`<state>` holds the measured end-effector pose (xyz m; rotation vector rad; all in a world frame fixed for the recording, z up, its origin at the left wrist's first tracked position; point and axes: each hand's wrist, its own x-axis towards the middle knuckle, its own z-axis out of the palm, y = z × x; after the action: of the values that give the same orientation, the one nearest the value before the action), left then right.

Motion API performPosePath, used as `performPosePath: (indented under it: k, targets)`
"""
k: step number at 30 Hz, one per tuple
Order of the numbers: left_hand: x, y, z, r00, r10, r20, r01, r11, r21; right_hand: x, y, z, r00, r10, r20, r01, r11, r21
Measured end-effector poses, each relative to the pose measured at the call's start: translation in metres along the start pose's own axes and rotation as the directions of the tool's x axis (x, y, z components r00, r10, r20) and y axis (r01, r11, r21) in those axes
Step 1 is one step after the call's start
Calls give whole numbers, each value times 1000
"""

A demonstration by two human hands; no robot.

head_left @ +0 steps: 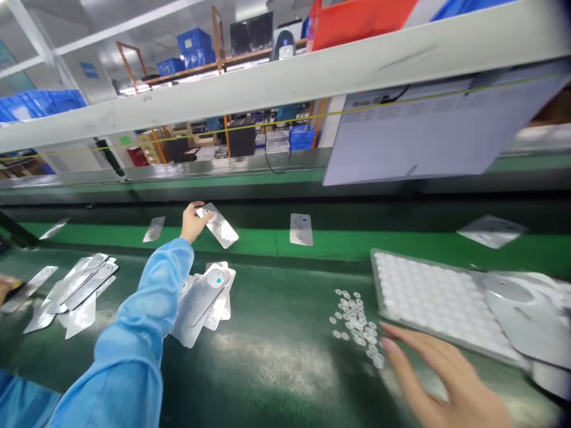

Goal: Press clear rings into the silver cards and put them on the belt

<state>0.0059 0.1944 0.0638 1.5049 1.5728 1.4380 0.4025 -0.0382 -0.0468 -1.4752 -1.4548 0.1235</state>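
Observation:
My left hand (pixel 194 222), in a blue sleeve, pinches a thin, shiny silver panel (pixel 224 230) with rounded corners by its upper end, over the green strip. Beneath that forearm lies a pile of similar silver panels (pixel 196 312), some with a round ring and one with a blue dot. At the lower right is my right hand (pixel 446 380), thumb and forefinger apart, beside a scatter of small clear discs (pixel 357 321). Its fingertips are at the right edge of the discs; I see nothing held.
More panels (pixel 84 285) are heaped left, near another person's hand (pixel 5 288). Single panels (pixel 301 229) lie along the green strip (pixel 259 240). Right stands a tray of white round pieces (pixel 428 297), partly covered by silver panels (pixel 521 309). A white board (pixel 428 137) hangs beneath the beam (pixel 250 83).

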Motion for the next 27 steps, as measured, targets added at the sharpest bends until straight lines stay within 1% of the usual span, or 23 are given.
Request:
performPosePath:
  k: [1, 2, 3, 4, 5, 6, 7, 8, 9, 10, 11, 12, 14, 15, 17, 18, 21, 22, 23, 24, 25, 26, 27]
  targets:
    - [-13, 5, 7, 999, 13, 46, -10, 999, -51, -1, -17, 6, 998, -7, 61, 3, 998, 61]
    - [-32, 10, 15, 993, 19, 119, -5, 993, -114, -1, -33, 13, 990, -2, 143, -19, 989, 148]
    - [-56, 13, 24, 979, 20, 204, 17, 984, -177, -3, -47, 21, 970, 17, 241, -79, 966, 247]
    - [-83, 15, 33, 943, 16, 333, 81, 958, -274, -6, -60, 30, 936, 38, 349, -168, 922, 350]
    - [-113, 15, 41, 887, -13, 461, 180, 930, -321, -11, -71, 39, 885, 44, 463, -272, 856, 439]
    - [-142, 14, 49, 834, -58, 548, 284, 898, -337, -17, -79, 49, 824, 45, 565, -377, 788, 487]
    - [-169, 11, 57, 796, -100, 596, 373, 857, -355, -25, -85, 59, 770, 49, 636, -461, 732, 502]
    - [-193, 8, 63, 780, -150, 608, 446, 815, -370, -34, -89, 67, 728, 65, 682, -526, 691, 496]
    - [-212, 4, 69, 765, -207, 609, 512, 769, -382, -44, -91, 74, 701, 93, 707, -572, 665, 481]
    - [-227, 1, 74, 749, -263, 609, 571, 721, -392, -53, -91, 79, 690, 121, 713, -600, 648, 470]
    - [-237, -3, 78, 724, -312, 615, 625, 673, -395, -61, -90, 82, 687, 145, 712, -616, 635, 466]
    - [-244, -6, 82, 691, -349, 633, 675, 626, -392, -68, -88, 84, 683, 159, 713, -628, 626, 462]
    - [-249, -10, 86, 616, -390, 684, 754, 542, -370, -77, -85, 84, 670, 162, 724, -639, 621, 453]
    - [-249, -11, 86, 588, -401, 703, 781, 508, -363, -80, -84, 83, 666, 159, 728, -639, 626, 447]
    - [-248, -11, 87, 555, -422, 717, 811, 467, -352, -81, -83, 82, 661, 157, 734, -635, 637, 436]
    - [-247, -11, 87, 550, -431, 716, 815, 463, -347, -81, -82, 81, 660, 157, 735, -633, 643, 431]
    - [-248, -10, 86, 562, -447, 696, 804, 492, -334, -81, -82, 76, 661, 171, 730, -628, 659, 414]
    - [-248, -10, 86, 562, -452, 693, 802, 502, -323, -80, -82, 74, 674, 192, 714, -622, 670, 406]
    - [-249, -10, 86, 559, -456, 693, 802, 509, -312, -80, -81, 70, 704, 224, 674, -604, 688, 402]
    - [-250, -10, 86, 556, -456, 695, 802, 516, -302, -78, -81, 67, 754, 260, 603, -569, 718, 402]
    - [-251, -10, 86, 556, -449, 700, 797, 526, -295, -77, -80, 63, 817, 284, 502, -510, 762, 399]
    - [-252, -10, 86, 561, -436, 703, 787, 544, -291, -75, -79, 60, 879, 278, 389, -429, 817, 386]
    - [-253, -10, 86, 578, -420, 700, 769, 568, -294, -72, -79, 58, 930, 234, 285, -330, 873, 359]
